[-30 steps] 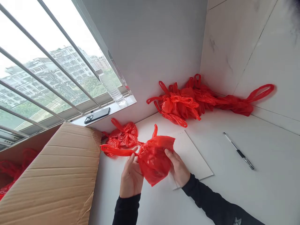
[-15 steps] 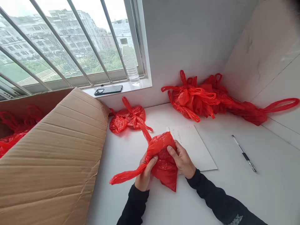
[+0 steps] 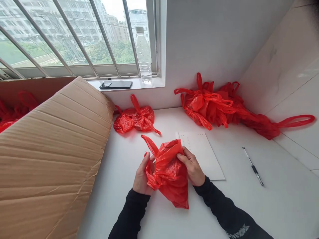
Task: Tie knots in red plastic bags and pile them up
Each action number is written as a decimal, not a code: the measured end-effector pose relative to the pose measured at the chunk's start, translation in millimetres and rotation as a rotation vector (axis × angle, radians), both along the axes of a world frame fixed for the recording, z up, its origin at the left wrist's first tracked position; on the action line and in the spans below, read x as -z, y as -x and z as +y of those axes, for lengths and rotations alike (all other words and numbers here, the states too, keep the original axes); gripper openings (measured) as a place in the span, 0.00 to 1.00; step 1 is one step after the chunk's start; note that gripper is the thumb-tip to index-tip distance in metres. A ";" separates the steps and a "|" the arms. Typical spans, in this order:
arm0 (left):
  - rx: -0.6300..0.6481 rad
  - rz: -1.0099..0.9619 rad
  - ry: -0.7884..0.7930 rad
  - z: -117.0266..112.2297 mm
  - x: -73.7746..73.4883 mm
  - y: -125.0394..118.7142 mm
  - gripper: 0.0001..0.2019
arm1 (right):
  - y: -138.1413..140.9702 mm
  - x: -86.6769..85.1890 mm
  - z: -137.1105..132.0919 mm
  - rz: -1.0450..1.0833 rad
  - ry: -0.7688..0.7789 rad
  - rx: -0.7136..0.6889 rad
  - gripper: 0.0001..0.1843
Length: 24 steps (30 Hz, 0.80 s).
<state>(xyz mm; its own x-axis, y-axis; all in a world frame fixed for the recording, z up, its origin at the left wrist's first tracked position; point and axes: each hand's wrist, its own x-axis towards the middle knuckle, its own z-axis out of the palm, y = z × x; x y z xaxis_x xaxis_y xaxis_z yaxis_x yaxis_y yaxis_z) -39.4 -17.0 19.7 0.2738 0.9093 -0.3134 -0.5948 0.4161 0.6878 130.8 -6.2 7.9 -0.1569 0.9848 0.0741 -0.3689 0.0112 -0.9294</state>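
Observation:
A red plastic bag [image 3: 171,172] is held between my two hands above the white table [image 3: 166,225]. My right hand [image 3: 194,166] pinches its upper right side, thumb in front and fingers behind. At the bag's left side, my left hand [image 3: 143,176] is closed around a handle loop, its fingers partly hidden behind the plastic. Another handle strip sticks up toward the upper left. What the bag contains cannot be made out. Just behind the right hand lies a white sheet or pad with writing [image 3: 211,159].
On the left stands a cardboard box [image 3: 54,142] with red bags inside. Small tied red bags [image 3: 134,119] rest by the wall, and a larger heap of red bags [image 3: 214,106] lies to the right. A pen [image 3: 253,166], a phone [image 3: 116,85] and a water bottle [image 3: 144,59] are also present.
My left hand has shifted left and up, from the bag's lower front to its handle side. The handle that stuck out left is now gathered at that hand. My right hand keeps its hold.

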 end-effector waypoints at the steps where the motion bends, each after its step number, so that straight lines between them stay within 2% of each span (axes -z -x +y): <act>1: -0.009 0.016 -0.020 -1.3 1.9 -4.3 0.23 | -0.7 -0.5 -1.0 -0.052 -0.029 -0.006 0.10; 3: -0.037 0.073 -0.079 -4.9 5.4 -11.1 0.19 | -2.0 -0.8 -2.2 -0.125 -0.063 -0.018 0.11; 9: -0.122 0.247 -0.188 -8.0 11.5 -12.5 0.16 | -3.1 1.7 -0.3 -0.170 -0.052 -0.046 0.11; 15: 0.002 0.397 -0.318 -3.9 11.9 -9.6 0.20 | -4.2 4.4 0.1 -0.176 -0.089 -0.053 0.06; 18: -0.058 0.431 -0.291 -3.6 14.9 -10.4 0.20 | -4.1 4.1 -1.3 -0.157 -0.070 -0.080 0.08; 24: -0.259 0.388 -0.147 -3.4 16.9 -12.1 0.16 | -2.8 -0.6 -2.5 -0.193 -0.094 -0.143 0.23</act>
